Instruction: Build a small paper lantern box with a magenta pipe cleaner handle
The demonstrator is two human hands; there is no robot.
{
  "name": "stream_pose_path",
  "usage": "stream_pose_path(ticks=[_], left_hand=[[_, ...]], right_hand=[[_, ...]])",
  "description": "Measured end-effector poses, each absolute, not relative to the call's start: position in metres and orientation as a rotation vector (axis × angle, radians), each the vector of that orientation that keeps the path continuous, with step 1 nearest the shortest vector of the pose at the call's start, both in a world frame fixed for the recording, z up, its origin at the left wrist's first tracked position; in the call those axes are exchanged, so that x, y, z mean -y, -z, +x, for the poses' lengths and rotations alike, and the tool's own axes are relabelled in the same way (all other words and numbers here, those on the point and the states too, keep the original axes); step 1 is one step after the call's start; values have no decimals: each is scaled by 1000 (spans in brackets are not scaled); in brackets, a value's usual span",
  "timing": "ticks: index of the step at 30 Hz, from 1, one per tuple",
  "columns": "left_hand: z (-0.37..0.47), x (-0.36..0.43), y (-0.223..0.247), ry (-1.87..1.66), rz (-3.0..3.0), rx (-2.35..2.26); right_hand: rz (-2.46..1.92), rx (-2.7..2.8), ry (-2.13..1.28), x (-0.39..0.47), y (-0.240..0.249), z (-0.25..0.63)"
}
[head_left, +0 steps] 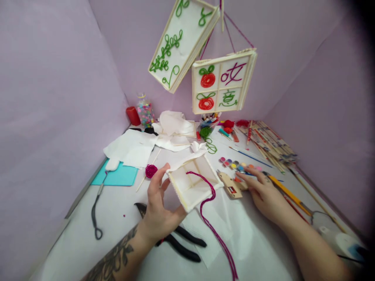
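Observation:
My left hand (159, 207) grips a small open box (193, 183) of white paper on a light stick frame, its open side tilted toward me. Doubled magenta yarn (215, 230) comes out of the box and trails down to the bottom edge. Black-handled cutters (184, 244) lie beneath my left hand. My right hand (260, 191) is low over the table with fingers stretched out, beside a beige tool (231, 184) with a pointed tip. Its fingers reach toward the tool's far end and the small paint pots (233, 165); whether they touch is unclear.
Two decorated stick-frame panels (224, 84) hang on magenta strings above the table. Behind are white paper sheets (130, 146), a bead jar (145, 111), green yarn (206, 132) and flat sticks (271, 140). A turquoise sheet (123, 176), magenta yarn ball (151, 171) and yellow-orange pencil (288, 194) lie nearer.

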State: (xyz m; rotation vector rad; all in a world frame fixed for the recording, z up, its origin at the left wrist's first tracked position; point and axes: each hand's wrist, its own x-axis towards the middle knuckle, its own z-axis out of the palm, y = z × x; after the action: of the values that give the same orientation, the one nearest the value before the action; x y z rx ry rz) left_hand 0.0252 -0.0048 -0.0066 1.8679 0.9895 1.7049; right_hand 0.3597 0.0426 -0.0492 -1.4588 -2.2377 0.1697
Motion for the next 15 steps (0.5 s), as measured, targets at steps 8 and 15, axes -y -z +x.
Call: stream_pose_path(ticks=[8,15], left_hand=[[26,6,8,-1684,1930,-1004],[6,-4,-3,-1539,2526,-1136]], right_hand=[[-1453,2251,-174,-41,46,357],[-1448,2243,-186,-39,45,356]])
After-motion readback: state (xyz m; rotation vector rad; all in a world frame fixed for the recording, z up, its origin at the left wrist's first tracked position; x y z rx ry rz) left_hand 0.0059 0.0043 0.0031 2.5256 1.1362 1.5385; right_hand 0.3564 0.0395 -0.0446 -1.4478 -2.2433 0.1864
